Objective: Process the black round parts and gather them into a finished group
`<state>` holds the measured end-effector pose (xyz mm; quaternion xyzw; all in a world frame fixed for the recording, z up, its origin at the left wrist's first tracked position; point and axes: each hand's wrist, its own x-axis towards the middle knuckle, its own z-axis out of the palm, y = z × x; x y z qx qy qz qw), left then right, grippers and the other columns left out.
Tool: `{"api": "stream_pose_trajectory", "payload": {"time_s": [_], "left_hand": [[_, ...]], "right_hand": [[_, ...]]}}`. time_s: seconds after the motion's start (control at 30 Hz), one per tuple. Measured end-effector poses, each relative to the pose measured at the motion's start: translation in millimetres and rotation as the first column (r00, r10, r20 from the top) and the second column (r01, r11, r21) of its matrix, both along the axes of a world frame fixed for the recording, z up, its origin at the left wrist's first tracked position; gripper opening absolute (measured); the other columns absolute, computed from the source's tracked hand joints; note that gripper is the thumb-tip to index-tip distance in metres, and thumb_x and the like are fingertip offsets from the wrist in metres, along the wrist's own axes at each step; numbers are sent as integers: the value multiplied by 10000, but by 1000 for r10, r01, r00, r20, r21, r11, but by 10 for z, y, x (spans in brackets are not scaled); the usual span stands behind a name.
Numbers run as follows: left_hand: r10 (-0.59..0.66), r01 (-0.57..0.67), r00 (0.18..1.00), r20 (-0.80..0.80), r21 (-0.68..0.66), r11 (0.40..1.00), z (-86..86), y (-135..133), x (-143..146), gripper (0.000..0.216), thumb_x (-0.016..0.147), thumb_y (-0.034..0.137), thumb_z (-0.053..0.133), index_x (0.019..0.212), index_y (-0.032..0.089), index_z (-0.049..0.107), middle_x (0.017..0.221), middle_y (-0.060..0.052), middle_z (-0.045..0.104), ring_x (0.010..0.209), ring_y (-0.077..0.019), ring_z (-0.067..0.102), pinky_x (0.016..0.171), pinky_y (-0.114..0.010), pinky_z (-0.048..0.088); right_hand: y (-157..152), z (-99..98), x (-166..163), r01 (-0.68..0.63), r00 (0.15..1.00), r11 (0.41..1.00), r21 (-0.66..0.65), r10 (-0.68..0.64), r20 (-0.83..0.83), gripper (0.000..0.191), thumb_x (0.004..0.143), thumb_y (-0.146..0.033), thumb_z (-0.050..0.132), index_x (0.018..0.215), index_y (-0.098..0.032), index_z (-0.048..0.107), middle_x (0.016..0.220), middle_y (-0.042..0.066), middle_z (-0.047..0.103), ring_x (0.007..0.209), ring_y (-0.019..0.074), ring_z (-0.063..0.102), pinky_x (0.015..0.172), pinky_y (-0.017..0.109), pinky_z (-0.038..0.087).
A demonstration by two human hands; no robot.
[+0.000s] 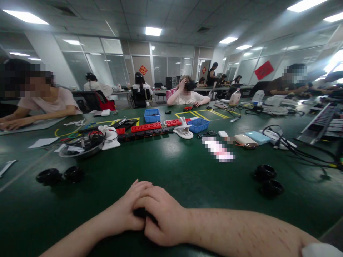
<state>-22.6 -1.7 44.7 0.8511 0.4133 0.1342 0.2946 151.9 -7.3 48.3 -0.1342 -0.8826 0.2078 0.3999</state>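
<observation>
My left hand (135, 205) and my right hand (166, 216) meet low in the middle of the view, over the green table. Their fingers close around a small black object (141, 213), mostly covered, so its kind cannot be made out. The right fingers lie over the left ones. To the left on the table sit two black, round, hollow parts (49, 176), side by side. Another pair of black hollow parts (272, 187) rests at the right, one nearer to me than the other.
Beyond the hands, a metal bowl (80, 153) of small items, a white clamp (183, 130), a red-and-black strip (146, 128) and blue trays (198, 125) line the table. Cables (302, 151) lie at right. Co-workers sit across and at the left.
</observation>
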Motion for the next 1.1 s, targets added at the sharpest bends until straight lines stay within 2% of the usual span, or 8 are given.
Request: {"api": "stream_pose_trajectory", "payload": {"time_s": [0.07,0.2,0.4,0.57,0.7,0.83,0.97,1.1], "left_hand": [[12,-12,998,-59,7,1000,-45,10,-29,651,613,148,619,1233,235,440,1293,-61,458,1253,-297,331,1071,-543,37],[11,-11,998,-57,-3,1000,-27,-4,-30,695,630,259,681,1265,254,399,1330,-63,426,1257,-304,330,1073,-547,58],[167,-162,983,-81,70,984,140,-113,143,454,635,338,688,1047,227,536,1092,-67,577,1048,-301,513,920,-463,397],[234,-234,965,-120,11,972,241,-144,226,225,639,239,635,854,196,581,891,-31,617,892,-255,574,823,-394,454],[135,-139,989,-66,-55,989,250,-108,174,248,653,210,611,900,202,595,923,-16,613,890,-227,573,820,-354,464],[59,-56,998,39,-72,996,147,-51,69,424,653,166,615,1071,223,570,1099,-22,597,999,-232,553,912,-368,421],[71,-65,991,114,-55,996,-40,-4,-23,769,618,133,657,1320,232,358,1345,-53,437,1207,-256,421,1043,-402,297],[53,-58,994,99,45,997,-111,2,-23,714,601,168,685,1261,222,417,1321,-56,451,1199,-282,426,1031,-411,325]], "right_hand": [[3,-21,-9,18,998,999,-42,-15,65,359,636,-164,419,982,-150,514,1043,103,560,1019,203,495,896,343,414],[-6,-14,7,124,984,990,-68,-114,135,413,649,-238,535,1055,-172,495,1136,92,511,1060,226,456,908,378,375],[-11,54,22,315,933,939,-136,-280,225,421,629,-377,686,960,-169,531,975,68,550,872,208,491,768,352,403],[28,17,9,273,952,949,-159,-243,185,266,665,-262,646,888,-159,545,893,54,554,825,187,496,743,337,412],[42,-17,13,202,975,967,-156,-183,125,235,652,-184,566,884,-162,530,910,59,560,862,177,501,785,313,422],[37,-5,23,92,996,990,-112,-89,28,310,614,-136,456,917,-165,511,924,61,584,886,176,525,829,322,418],[33,31,29,-14,999,998,-62,11,-47,395,574,-123,401,955,-154,503,933,73,597,897,175,543,852,321,427],[44,36,37,58,996,998,-17,-59,-61,400,594,-193,424,988,-165,487,1003,79,588,943,189,534,862,350,422]]}}
